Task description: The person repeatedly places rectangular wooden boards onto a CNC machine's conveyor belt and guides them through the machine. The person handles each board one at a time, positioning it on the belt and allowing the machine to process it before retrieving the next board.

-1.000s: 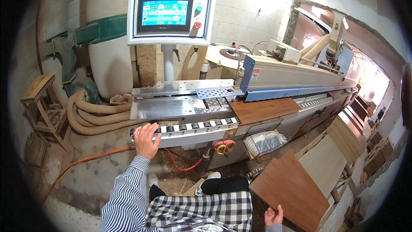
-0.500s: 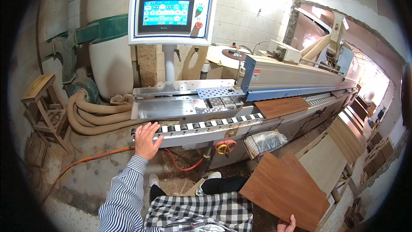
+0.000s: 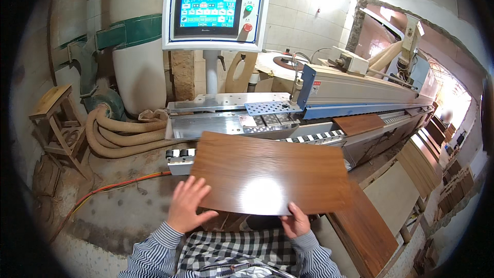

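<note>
A rectangular brown wood-grain panel (image 3: pixel 272 170) is held up in front of me, glare shining on its face, partly covering the roller rail (image 3: pixel 181 169) behind it. My right hand (image 3: pixel 296 221) grips its near edge, thumb on top and the other fingers mostly hidden beneath. At the panel's near left corner, my left hand (image 3: pixel 189 207) is open with fingers spread, the fingertips at the edge; whether they touch it I cannot tell. Another brown panel (image 3: pixel 360 123) lies on the rail's far part, against the long edge banding machine (image 3: pixel 360 92).
A control screen (image 3: pixel 208 13) on a post stands behind the metal bed (image 3: pixel 203 126). More panels (image 3: pixel 368 226) are stacked at my right. Ribbed hoses (image 3: pixel 103 139), a wooden stool (image 3: pixel 54 103) and an orange cable (image 3: pixel 118 183) on the floor are at the left.
My right hand has brought the panel up from the lower right to in front of me. My left hand has come off the rail toward it. The panel on the rail has shifted right.
</note>
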Available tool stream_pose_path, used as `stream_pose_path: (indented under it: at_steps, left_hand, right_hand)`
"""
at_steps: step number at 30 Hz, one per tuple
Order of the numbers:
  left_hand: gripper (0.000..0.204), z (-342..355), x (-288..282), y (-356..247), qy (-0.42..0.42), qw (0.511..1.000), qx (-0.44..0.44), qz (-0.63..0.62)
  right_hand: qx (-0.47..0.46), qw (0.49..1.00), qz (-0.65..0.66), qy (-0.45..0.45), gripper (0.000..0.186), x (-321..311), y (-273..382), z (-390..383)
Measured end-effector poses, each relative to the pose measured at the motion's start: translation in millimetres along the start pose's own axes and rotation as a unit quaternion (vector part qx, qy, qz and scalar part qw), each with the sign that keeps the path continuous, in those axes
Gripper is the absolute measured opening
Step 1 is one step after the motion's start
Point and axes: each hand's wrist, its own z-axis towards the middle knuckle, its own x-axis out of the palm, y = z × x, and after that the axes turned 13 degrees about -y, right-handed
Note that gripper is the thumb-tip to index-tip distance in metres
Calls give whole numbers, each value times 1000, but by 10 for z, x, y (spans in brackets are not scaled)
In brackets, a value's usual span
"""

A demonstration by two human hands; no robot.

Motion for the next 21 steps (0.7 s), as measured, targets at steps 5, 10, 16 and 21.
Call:
stream_pose_path:
  at_steps: [5,10,16,21]
  left_hand:
    - [65,-172,-184,463,-122,989,-52,60]
    - [63,-11,-250,765,-121,982,-118,82]
    - [59,309,-96,1152,-109,978,-161,70]
    - [60,524,-47,1265,-82,979,-171,71]
  right_hand:
    - [101,994,-21,29,11,721,-277,399]
    - [127,985,15,119,24,995,-360,619]
    - [63,984,-101,130,52,535,-46,407]
    - [-265,720,-636,84,40,-335,-85,-15]
